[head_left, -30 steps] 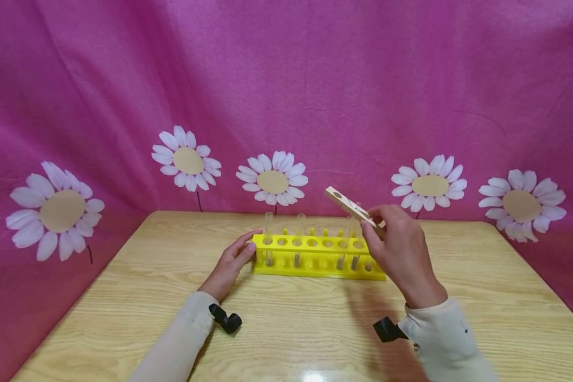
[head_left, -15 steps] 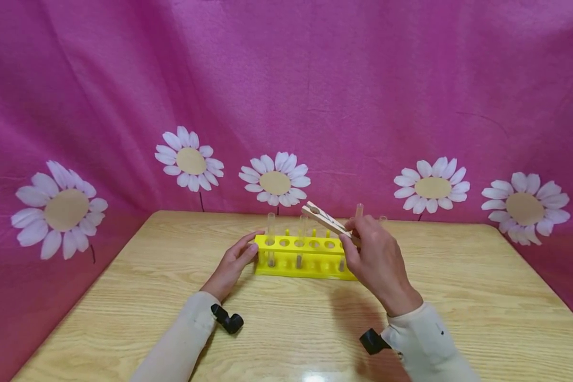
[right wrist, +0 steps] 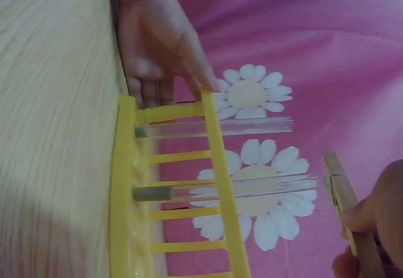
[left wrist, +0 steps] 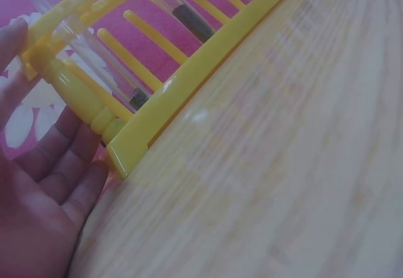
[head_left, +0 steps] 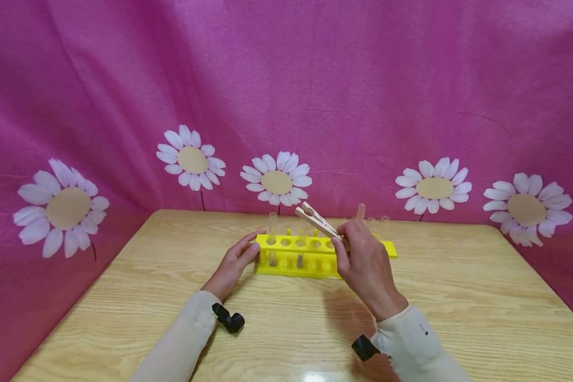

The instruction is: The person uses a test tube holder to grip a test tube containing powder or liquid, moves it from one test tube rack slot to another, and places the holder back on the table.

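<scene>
My left hand (head_left: pixel 231 265) grips the left end of a yellow test tube rack (head_left: pixel 293 248), thumb at the top rail and fingers round the back. Between the thumb and fingers of my right hand (head_left: pixel 369 270) is a wooden test tube clamp (head_left: pixel 316 223), its jaws spread apart and holding nothing. It hovers above the rack, near the rim of the second test tube (right wrist: pixel 271 187), which has dark grey contents. The leftmost test tube (head_left: pixel 272 228) stands in the end hole. Further tubes (head_left: pixel 361 212) rise at the right, partly hidden by my right hand.
The rack stands on a wood-grain table (head_left: pixel 267 329). Behind it hangs a pink cloth (head_left: pixel 353 106) printed with white daisies. Both wrists carry black camera mounts (head_left: pixel 228 318). Several rack holes between the tubes hold nothing.
My right hand has moved left and slightly down along the rack with the clamp. The clamp's jaws have spread. My left hand stays on the rack's left end.
</scene>
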`<action>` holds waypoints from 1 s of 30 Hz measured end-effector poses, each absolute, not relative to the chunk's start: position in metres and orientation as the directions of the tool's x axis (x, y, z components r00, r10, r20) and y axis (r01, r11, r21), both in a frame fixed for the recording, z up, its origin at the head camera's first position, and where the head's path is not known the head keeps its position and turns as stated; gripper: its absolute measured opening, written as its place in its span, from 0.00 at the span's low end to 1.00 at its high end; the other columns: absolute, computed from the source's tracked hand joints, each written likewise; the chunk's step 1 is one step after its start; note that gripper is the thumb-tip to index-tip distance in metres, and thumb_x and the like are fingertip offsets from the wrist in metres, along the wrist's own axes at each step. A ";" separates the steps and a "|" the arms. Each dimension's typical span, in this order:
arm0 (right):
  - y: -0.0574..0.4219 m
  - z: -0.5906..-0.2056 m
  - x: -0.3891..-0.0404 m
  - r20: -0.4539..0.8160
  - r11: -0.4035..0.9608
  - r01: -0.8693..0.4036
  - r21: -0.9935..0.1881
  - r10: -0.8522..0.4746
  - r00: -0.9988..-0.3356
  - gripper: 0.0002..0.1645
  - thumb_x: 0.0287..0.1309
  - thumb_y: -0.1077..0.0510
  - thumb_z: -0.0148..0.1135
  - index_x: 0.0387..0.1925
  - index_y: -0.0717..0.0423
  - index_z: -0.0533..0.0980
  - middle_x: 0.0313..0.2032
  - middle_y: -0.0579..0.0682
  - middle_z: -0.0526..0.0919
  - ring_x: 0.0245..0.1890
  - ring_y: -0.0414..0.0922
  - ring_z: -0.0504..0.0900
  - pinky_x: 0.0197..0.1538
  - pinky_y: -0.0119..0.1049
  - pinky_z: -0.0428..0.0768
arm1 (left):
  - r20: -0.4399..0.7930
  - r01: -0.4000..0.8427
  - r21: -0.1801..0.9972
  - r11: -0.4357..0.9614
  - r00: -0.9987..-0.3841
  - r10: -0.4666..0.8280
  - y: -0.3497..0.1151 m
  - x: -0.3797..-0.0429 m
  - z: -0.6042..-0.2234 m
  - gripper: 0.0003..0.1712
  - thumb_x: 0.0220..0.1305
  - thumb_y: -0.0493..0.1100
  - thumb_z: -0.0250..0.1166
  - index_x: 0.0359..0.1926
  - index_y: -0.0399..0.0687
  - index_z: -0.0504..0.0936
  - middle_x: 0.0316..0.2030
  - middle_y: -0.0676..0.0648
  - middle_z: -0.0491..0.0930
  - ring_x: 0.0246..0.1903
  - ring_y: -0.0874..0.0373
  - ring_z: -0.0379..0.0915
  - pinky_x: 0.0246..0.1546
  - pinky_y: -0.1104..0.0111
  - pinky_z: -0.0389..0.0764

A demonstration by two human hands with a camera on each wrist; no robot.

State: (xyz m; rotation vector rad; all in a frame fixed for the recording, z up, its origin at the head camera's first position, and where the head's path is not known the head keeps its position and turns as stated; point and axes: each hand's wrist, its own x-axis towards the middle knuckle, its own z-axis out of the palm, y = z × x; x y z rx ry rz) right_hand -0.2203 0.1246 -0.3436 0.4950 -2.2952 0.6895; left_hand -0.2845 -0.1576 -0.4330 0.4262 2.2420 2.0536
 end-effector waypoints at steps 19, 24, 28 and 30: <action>0.122 -0.349 -0.221 0.611 0.820 -0.451 -0.352 -0.164 -0.775 0.10 0.55 0.62 0.68 0.35 0.59 0.75 0.29 0.50 0.74 0.22 0.43 0.68 0.24 0.33 0.71 | 0.102 0.121 0.991 0.048 -0.952 0.290 -0.154 -0.267 -0.407 0.26 0.75 0.47 0.50 0.71 0.52 0.63 0.68 0.43 0.64 0.65 0.50 0.61 0.66 0.54 0.64; 0.122 -0.350 -0.221 0.571 0.836 -0.431 -0.339 -0.181 -0.801 0.08 0.55 0.62 0.68 0.34 0.60 0.76 0.28 0.50 0.75 0.22 0.43 0.69 0.24 0.33 0.70 | 0.103 0.121 0.992 0.047 -0.953 0.286 -0.154 -0.266 -0.406 0.27 0.75 0.48 0.51 0.71 0.51 0.63 0.67 0.42 0.64 0.65 0.49 0.62 0.66 0.54 0.64; 0.121 -0.351 -0.221 0.547 0.842 -0.423 -0.336 -0.191 -0.815 0.08 0.55 0.62 0.68 0.34 0.60 0.76 0.28 0.50 0.76 0.23 0.43 0.69 0.24 0.33 0.71 | 0.094 0.115 0.992 0.059 -0.955 0.282 -0.154 -0.266 -0.406 0.26 0.74 0.49 0.51 0.71 0.54 0.64 0.66 0.42 0.65 0.65 0.50 0.62 0.66 0.54 0.63; 0.121 -0.351 -0.221 0.542 0.845 -0.419 -0.333 -0.192 -0.818 0.08 0.55 0.61 0.68 0.34 0.60 0.76 0.28 0.50 0.76 0.23 0.43 0.69 0.25 0.33 0.71 | 0.098 0.118 0.991 0.056 -0.953 0.286 -0.155 -0.266 -0.406 0.26 0.75 0.49 0.51 0.71 0.55 0.63 0.67 0.42 0.65 0.65 0.50 0.62 0.66 0.54 0.63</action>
